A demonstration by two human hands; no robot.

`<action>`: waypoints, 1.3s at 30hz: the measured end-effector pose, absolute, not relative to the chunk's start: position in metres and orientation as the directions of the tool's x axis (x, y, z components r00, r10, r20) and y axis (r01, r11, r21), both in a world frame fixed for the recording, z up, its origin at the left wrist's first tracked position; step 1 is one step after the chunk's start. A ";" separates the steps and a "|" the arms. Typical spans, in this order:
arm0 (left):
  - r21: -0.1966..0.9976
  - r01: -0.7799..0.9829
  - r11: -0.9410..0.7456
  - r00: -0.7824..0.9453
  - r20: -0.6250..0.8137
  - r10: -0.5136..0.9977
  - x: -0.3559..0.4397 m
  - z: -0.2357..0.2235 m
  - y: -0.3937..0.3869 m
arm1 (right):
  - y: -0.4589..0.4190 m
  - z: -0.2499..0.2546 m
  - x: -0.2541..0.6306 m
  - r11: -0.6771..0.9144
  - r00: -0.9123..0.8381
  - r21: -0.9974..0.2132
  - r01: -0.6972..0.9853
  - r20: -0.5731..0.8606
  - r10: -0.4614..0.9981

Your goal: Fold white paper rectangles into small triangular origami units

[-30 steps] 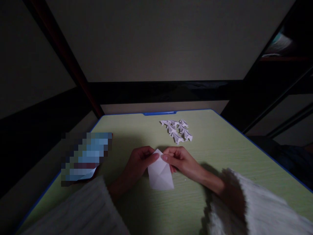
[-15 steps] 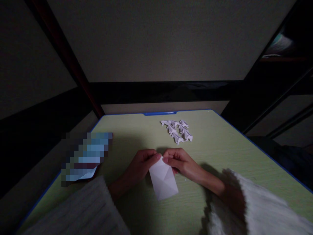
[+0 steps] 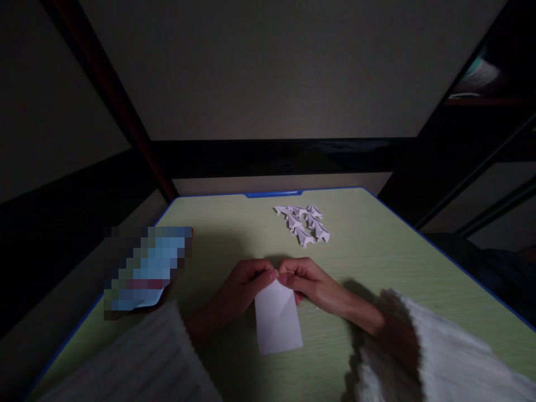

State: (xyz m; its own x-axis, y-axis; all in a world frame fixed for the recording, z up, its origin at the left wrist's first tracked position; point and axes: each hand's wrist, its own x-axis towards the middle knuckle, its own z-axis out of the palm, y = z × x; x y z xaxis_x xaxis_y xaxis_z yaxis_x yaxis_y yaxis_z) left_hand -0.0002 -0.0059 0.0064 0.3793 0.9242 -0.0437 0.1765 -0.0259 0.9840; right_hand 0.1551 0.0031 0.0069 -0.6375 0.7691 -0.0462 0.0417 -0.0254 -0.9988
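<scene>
Left hand [image 3: 247,286], right hand [image 3: 312,280] pinching white paper [image 3: 280,326]

Both grip its far end, thumbs [image 3: 267,277] on top and almost meeting, fingers [image 3: 299,266] curled. Forearms [image 3: 366,314] angle inward from near left and near right. Paper sits mid-table, nearer than folded paper pieces [image 3: 304,237].

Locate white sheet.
The white sheet is below centre in the head view, its far end pinched by left hand and right hand, nearer the camera than folded paper pieces.
</scene>
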 end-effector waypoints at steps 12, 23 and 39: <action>0.970 0.234 -0.071 0.404 -0.031 0.914 0.003 0.008 -0.007 | 0.002 0.007 0.155 0.047 -0.664 -0.998 0.043 0.007 0.748; 0.984 0.158 -0.079 0.219 0.043 0.975 0.001 0.002 -0.004 | 0.005 0.007 0.153 -0.071 -0.584 -0.996 -0.046 -0.031 0.811; 0.984 0.175 0.031 0.116 -0.051 0.992 0.001 0.004 -0.002 | 0.010 0.004 0.155 -0.004 -0.334 -0.998 -0.058 0.016 0.943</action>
